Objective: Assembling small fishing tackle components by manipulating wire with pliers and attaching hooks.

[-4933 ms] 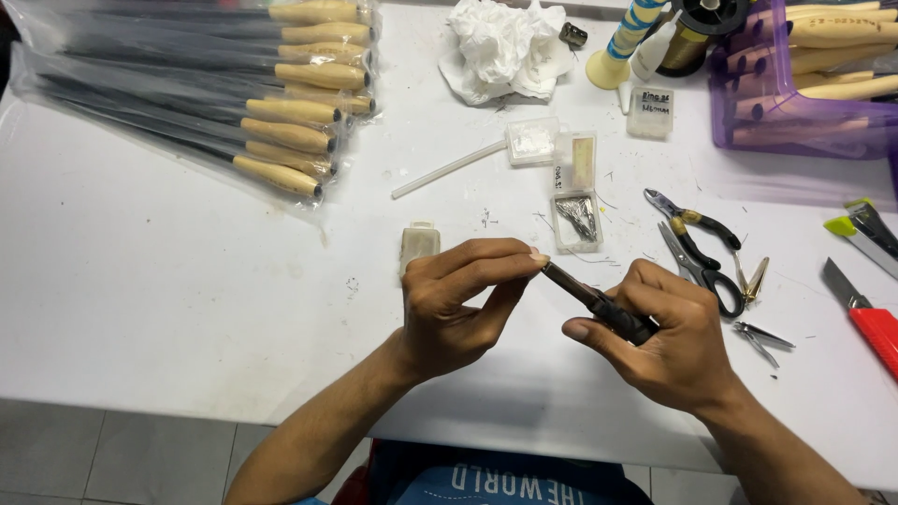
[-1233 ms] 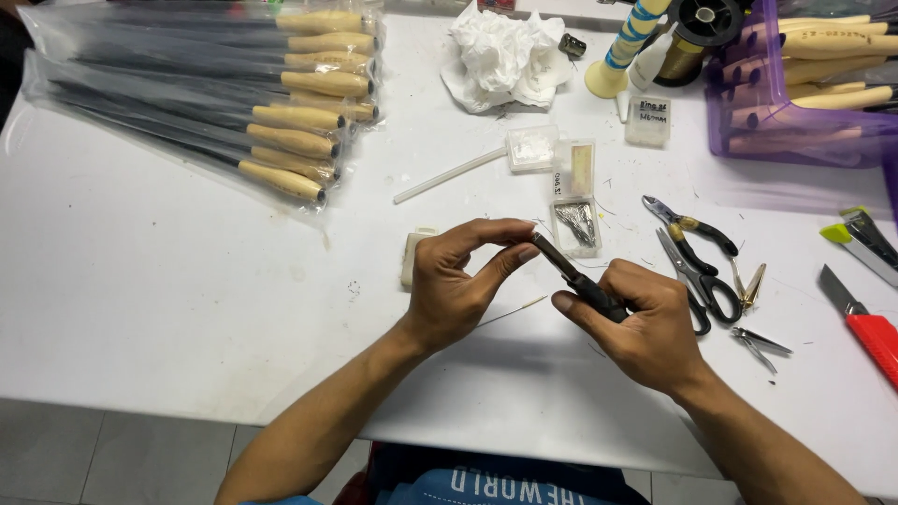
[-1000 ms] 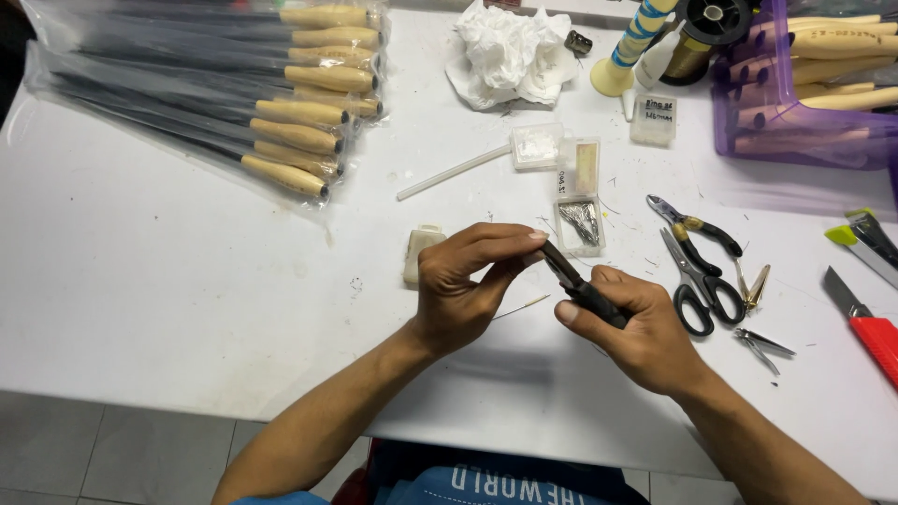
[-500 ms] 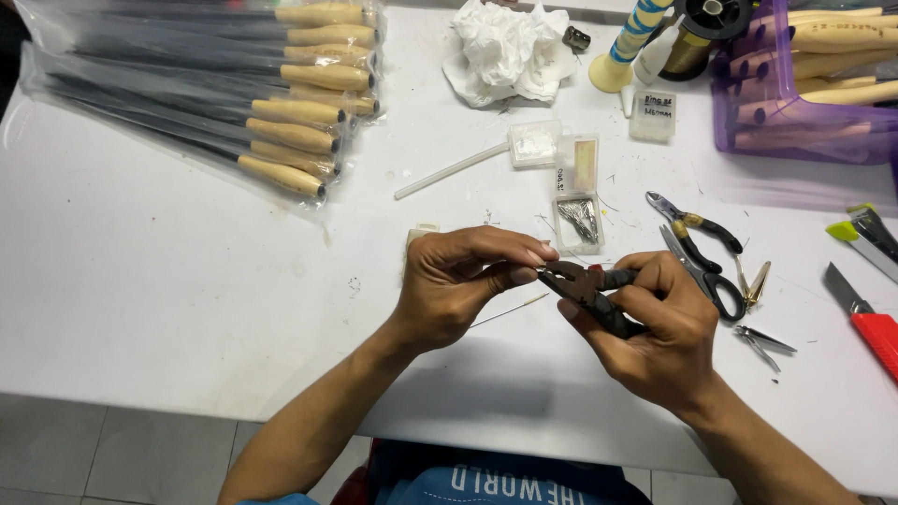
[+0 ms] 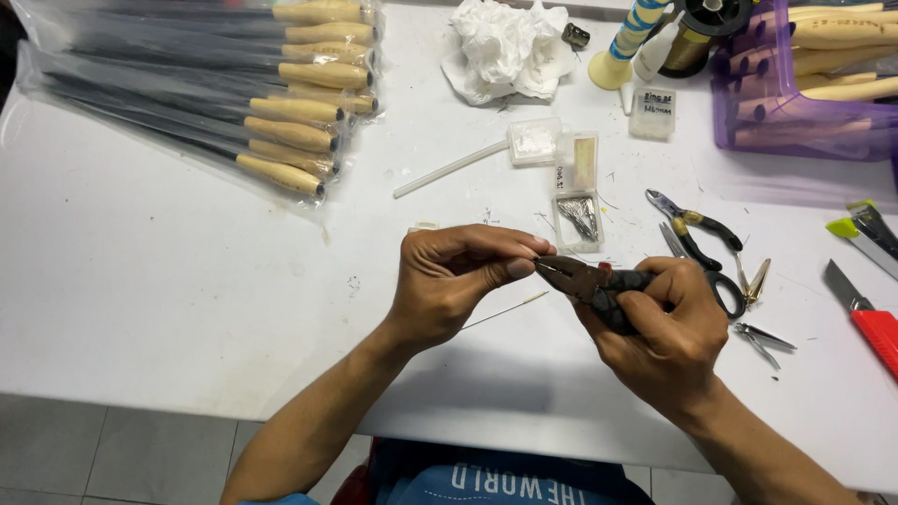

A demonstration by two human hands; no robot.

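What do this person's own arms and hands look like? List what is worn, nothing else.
Both forearms are bare to the elbow: no sleeves, gloves or watch in view. The left hand and right hand show no rings that I can make out. At the bottom edge, a blue garment with white lettering shows.

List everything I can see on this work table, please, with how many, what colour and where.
table: one, white, under everything
bagged rods with pale wooden handles: a bundle, black and tan, top left
crumpled tissue: one, white, top middle
plastic tube: one, clear white, middle
small clear boxes: a few, by the tube
purple tray: one, top right, holding more handles
thread spools: two or so, top right
scissors and spare pliers: black handles, right of the hands
utility knives: red and green, right edge
thin wire: one, below the hands
pliers: one, dark, in the right hand
left hand: fingers pinched at the plier tips
right hand: gripping the pliers
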